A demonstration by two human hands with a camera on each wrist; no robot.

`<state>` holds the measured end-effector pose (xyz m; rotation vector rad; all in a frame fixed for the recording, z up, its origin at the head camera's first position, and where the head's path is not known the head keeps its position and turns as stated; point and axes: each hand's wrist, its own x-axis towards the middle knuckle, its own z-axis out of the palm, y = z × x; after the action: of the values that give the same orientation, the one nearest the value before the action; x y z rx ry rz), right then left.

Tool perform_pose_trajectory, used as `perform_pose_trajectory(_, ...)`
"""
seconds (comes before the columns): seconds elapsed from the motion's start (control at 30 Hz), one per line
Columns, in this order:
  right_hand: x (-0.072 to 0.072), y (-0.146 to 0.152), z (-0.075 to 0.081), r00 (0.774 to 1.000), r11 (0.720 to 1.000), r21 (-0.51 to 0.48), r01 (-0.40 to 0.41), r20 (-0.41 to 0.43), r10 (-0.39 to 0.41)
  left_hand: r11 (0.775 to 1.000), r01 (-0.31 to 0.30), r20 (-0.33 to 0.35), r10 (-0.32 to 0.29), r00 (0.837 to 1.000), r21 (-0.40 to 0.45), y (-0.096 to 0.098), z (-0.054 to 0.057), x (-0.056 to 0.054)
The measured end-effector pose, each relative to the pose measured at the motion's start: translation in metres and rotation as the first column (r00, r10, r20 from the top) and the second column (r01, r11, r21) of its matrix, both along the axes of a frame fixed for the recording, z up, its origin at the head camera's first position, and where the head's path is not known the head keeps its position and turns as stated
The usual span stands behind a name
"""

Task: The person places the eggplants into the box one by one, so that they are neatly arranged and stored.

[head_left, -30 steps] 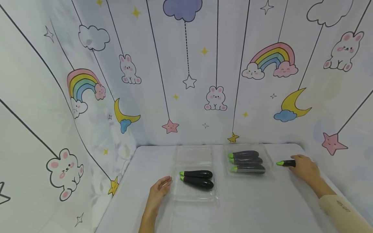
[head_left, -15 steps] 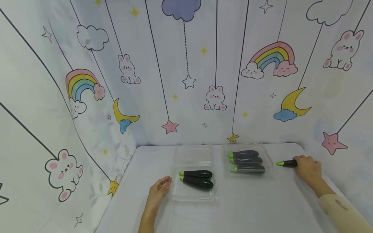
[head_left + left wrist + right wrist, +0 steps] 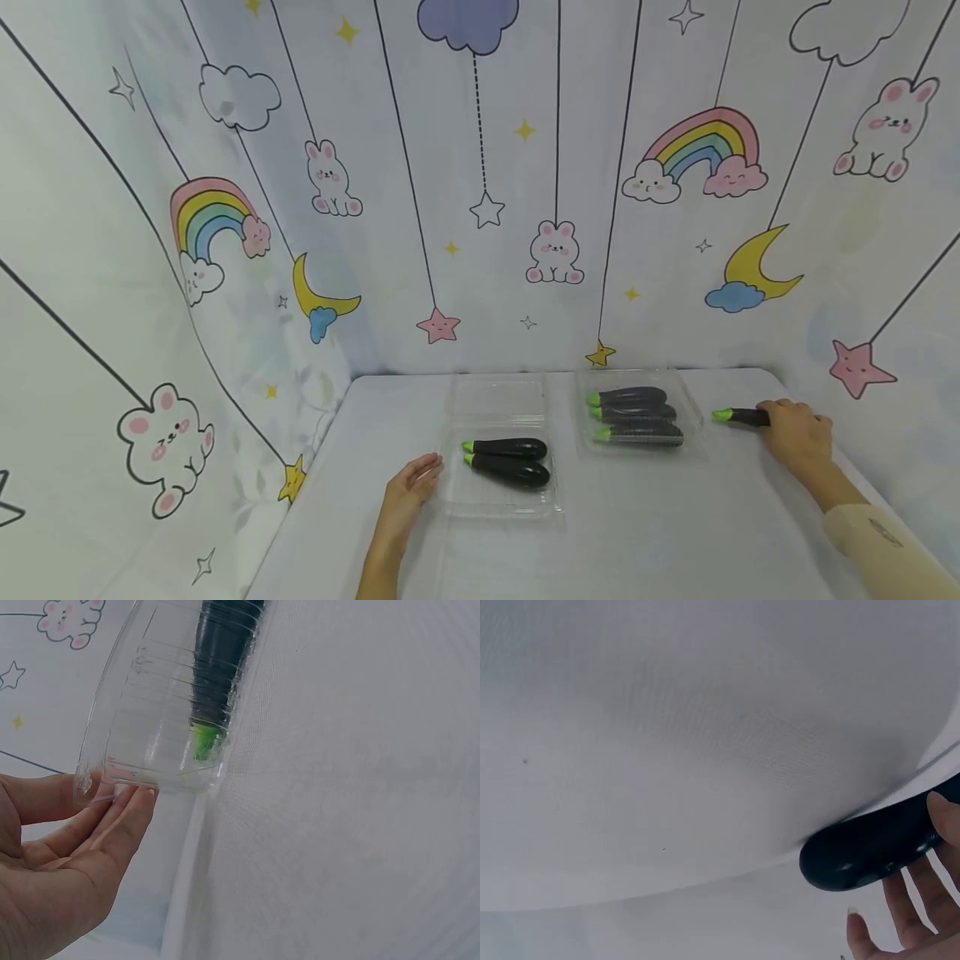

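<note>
In the head view my right hand (image 3: pixel 799 431) grips an eggplant (image 3: pixel 744 417) by its thick end, its green cap pointing left. The right wrist view has the dark rounded end of this eggplant (image 3: pixel 870 851) between thumb and fingers. My left hand (image 3: pixel 407 490) lies at the left edge of an open clear plastic container (image 3: pixel 501 503). Its fairly straight fingers (image 3: pixel 124 829) touch the container's side wall, with the thumb near the rim. Two dark eggplants, an upper one (image 3: pixel 510 448) and a lower one (image 3: pixel 510 471), lie side by side in that container.
A second clear plastic container (image 3: pixel 693 408), right of the first, holds three eggplants (image 3: pixel 637 414) under clear plastic. The open container's lid (image 3: pixel 497 398) lies folded back towards the patterned curtain (image 3: pixel 495 292). Everything rests on a white-covered table (image 3: pixel 637 525).
My right hand has slid slightly right along the eggplant towards its thick end, so more of the eggplant shows. The left hand and both containers have stayed put.
</note>
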<state>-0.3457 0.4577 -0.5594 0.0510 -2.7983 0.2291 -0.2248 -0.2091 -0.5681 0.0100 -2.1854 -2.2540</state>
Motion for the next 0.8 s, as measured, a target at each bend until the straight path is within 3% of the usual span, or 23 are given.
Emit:
perform_pose_trajectory(0.33, 0.005, 0.001, -0.001, 0.998, 0.996, -0.078, 0.039, -0.048, -0.043, 1.0, 0.007, -0.007, -0.007, 1.0, -0.009, -0.001, -0.002, -0.001)
perform_pose_trajectory(0.63, 0.013, -0.01, 0.011, 0.983, 0.992, -0.122, 0.011, -0.181, -0.034, 1.0, 0.012, 0.001, -0.012, 1.0, 0.0, -0.001, -0.003, -0.001)
perform_pose_trajectory(0.8, 0.017, -0.017, 0.018, 0.976, 0.99, -0.141, 0.005, -0.214, -0.035, 1.0, 0.021, -0.003, -0.021, 1.0, 0.015, -0.002, -0.004, -0.002)
